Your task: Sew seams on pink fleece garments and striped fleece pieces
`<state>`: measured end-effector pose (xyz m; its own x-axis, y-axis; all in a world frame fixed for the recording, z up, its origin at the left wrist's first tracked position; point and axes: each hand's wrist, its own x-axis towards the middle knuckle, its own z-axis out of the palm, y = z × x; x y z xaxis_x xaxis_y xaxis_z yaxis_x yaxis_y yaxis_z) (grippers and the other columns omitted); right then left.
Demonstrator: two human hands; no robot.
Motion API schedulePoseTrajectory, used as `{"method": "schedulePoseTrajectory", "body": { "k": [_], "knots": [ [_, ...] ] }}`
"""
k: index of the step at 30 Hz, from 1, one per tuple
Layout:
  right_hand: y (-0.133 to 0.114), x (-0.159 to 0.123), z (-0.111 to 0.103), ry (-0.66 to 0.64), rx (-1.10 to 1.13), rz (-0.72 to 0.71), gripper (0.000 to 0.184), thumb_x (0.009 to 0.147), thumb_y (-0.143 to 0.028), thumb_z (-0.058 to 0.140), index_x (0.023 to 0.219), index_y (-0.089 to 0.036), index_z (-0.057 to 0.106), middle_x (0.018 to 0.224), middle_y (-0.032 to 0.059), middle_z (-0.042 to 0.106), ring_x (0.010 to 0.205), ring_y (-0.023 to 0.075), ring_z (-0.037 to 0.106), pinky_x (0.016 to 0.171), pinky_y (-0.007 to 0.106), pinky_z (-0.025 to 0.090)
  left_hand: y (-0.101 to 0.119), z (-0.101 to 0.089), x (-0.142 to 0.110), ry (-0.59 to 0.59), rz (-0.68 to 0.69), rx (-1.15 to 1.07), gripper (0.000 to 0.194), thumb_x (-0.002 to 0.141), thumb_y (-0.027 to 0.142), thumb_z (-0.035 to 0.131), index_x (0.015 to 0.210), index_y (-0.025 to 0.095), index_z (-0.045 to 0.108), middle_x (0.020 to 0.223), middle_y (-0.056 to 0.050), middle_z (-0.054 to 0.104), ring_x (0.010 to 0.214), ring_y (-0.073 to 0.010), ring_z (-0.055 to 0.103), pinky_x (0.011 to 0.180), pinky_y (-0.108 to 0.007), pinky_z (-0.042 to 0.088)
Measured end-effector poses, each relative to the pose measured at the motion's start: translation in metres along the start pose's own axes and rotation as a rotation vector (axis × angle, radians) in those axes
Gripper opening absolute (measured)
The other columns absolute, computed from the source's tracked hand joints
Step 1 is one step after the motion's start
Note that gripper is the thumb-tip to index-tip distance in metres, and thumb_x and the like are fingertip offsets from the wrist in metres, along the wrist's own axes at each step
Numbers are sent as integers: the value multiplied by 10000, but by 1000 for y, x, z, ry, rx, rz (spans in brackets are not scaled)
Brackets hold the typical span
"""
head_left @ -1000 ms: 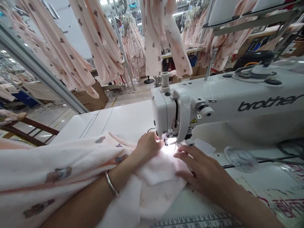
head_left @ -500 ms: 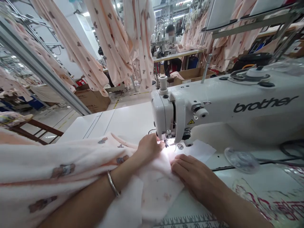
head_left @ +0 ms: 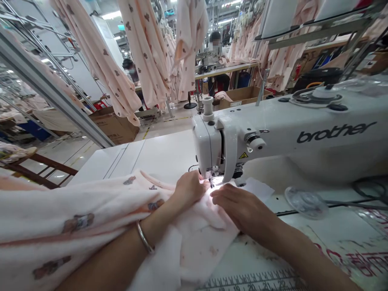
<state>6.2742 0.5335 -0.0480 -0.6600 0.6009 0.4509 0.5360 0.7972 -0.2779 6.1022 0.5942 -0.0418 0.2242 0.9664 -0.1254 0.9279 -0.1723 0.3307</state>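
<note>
Left hand [head_left: 190, 188], right hand [head_left: 242, 204] touch pale-pink fabric [head_left: 200, 246] at sewing machine [head_left: 209, 141]; right fingers bunched; whether either hand's fingers clamp fabric, cannot tell.

A ceiling light [head_left: 111, 15] is glowing; a yellow line [head_left: 146, 133] is crossing the pale floor [head_left: 165, 123]. A brown stool [head_left: 54, 163] is standing left; a cardboard box [head_left: 123, 128] is sitting behind a slanting post [head_left: 60, 97].

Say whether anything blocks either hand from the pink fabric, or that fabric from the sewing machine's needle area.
Nothing visible does: the left hand and right hand are both on the pink fabric, which reaches the lit needle area of the sewing machine.
</note>
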Motion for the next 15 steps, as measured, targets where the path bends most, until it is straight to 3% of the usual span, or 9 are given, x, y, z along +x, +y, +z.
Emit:
{"method": "schedulePoseTrajectory", "body": {
  "k": [4,11,15],
  "knots": [
    [3,-9,-12,8,-15,28,260,877,-42,351,960,-180,555,1005,81,602,946,194,554,755,342,496,0,1,1,6,-4,-5,183,781,279,481,734,178,627,745,-66,662,704,-201,594,581,-270,331],
    [-6,-3,7,-56,-44,-4,222,870,-49,381,909,-166,565,879,68,599,846,187,543,686,320,484,-1,0,-1,12,-4,3,180,783,278,475,753,173,618,772,-69,666,709,-197,593,588,-268,338],
    [8,-6,2,-28,-21,10,262,885,-44,335,924,-177,557,982,73,607,909,178,541,715,302,476,1,0,-3,3,-16,11,186,781,282,480,693,173,603,682,-52,638,668,-193,580,551,-267,312]
  ]
}}
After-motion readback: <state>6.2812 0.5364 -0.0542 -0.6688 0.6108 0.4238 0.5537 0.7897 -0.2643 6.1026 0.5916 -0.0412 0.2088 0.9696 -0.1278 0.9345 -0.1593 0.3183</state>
